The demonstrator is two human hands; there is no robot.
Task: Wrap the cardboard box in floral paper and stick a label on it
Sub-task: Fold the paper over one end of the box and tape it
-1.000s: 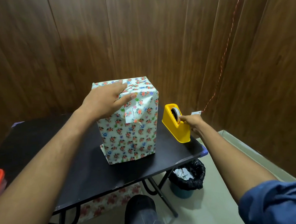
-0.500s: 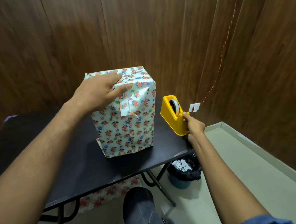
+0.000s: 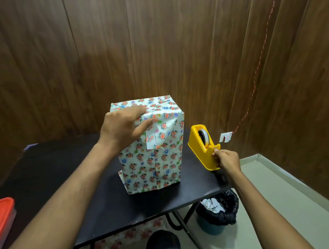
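Observation:
The box wrapped in floral paper (image 3: 152, 159) stands upright on the black table (image 3: 99, 205). My left hand (image 3: 123, 127) rests on its top front edge, fingers laid flat over a folded paper flap, thumb stretched along the front face. A yellow tape dispenser (image 3: 203, 147) sits to the right of the box near the table's right edge. My right hand (image 3: 226, 160) is at the dispenser's front cutter end, fingers curled and pinching at the tape end there. The tape strip itself is too thin to make out.
A red-lidded container (image 3: 2, 221) sits at the table's left front edge. A bin with a black liner (image 3: 217, 211) stands on the floor under the table's right corner. Wood-panelled walls close in behind and to the right, with a red cord (image 3: 253, 84) and a small white tag (image 3: 225, 137).
My right hand slid from beside the tape roll down to the dispenser's cutter end. My left hand stayed on the box top. The camera view shifted.

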